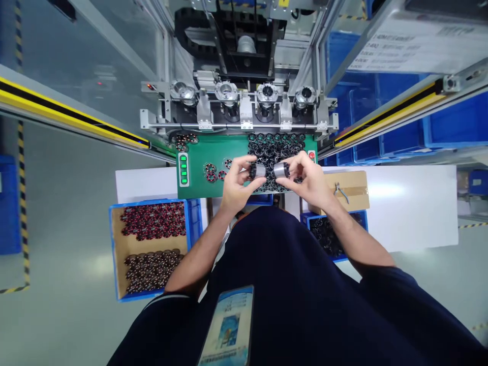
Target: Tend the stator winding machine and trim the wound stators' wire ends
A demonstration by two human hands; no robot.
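My left hand is closed around a grey metal stator core with a black toothed end. A similar grey stator core sits in the fingers of my right hand, its black end toward the palm. The two cores face each other with a small gap between them. Below them, black ring-shaped parts lie packed together on the green work surface. Several rings with red and copper-coloured parts lie left of my left hand.
Ahead stands a machine with a row of round metal fixtures behind a rail. Green buttons are at left, a red button at right. A blue bin holds wound parts. Pliers lie on a cardboard box above a black-parts bin.
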